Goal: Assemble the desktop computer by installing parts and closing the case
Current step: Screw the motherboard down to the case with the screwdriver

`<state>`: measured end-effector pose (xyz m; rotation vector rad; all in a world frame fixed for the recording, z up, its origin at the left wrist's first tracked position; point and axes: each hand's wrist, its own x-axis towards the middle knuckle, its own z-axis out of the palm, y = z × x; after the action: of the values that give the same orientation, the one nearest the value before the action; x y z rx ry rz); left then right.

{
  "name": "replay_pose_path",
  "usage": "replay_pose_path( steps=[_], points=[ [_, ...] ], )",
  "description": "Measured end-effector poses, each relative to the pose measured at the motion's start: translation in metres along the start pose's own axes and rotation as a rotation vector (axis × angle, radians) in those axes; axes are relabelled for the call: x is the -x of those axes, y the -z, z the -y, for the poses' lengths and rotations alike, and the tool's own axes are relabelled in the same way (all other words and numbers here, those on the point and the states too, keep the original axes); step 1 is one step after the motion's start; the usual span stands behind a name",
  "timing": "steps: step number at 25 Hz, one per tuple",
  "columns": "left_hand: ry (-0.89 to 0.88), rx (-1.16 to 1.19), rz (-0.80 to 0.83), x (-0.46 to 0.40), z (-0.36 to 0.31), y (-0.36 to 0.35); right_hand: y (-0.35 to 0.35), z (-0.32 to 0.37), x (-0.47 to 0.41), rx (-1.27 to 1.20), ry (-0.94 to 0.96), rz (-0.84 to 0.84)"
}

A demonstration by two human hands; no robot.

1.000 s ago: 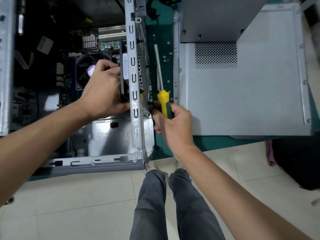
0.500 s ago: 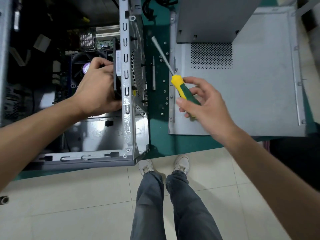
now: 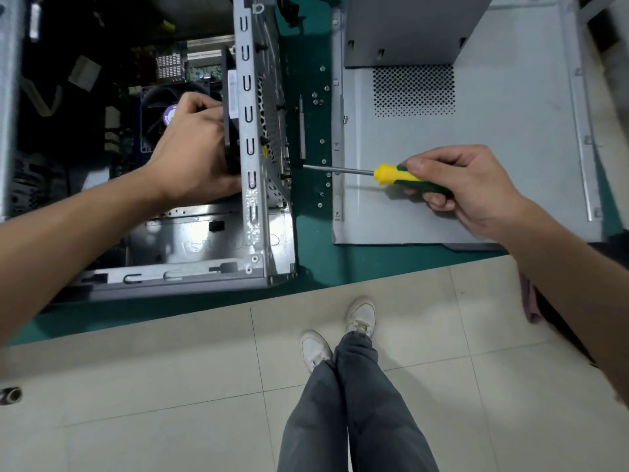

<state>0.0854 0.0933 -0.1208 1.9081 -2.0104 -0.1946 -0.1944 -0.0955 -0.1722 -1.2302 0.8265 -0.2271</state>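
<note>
Left hand (image 3: 194,155) curled, gripping; right hand (image 3: 466,189) fisted, gripping.

The computer case (image 3: 252,185) is bare sheet metal with a dull silvery sheen, its back wall punched with small holes. The side panel (image 3: 493,158) lying flat is matt grey metal, smooth apart from a perforated vent patch. The screwdriver (image 3: 391,174) has a bright polished steel shaft and a glossy yellow and green handle, probably plastic. The counter (image 3: 316,257) wears a matt green mat. The floor (image 3: 170,386) is smooth pale tile with a faint gloss.
</note>
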Motion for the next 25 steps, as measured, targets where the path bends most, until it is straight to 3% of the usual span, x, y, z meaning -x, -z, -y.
replay_pose_path(
  steps=[25],
  points=[
    [0.006,0.014,0.019,0.0005,0.0009,-0.0034,0.0054,-0.0056,-0.002,0.062,-0.008,0.026]
  ],
)
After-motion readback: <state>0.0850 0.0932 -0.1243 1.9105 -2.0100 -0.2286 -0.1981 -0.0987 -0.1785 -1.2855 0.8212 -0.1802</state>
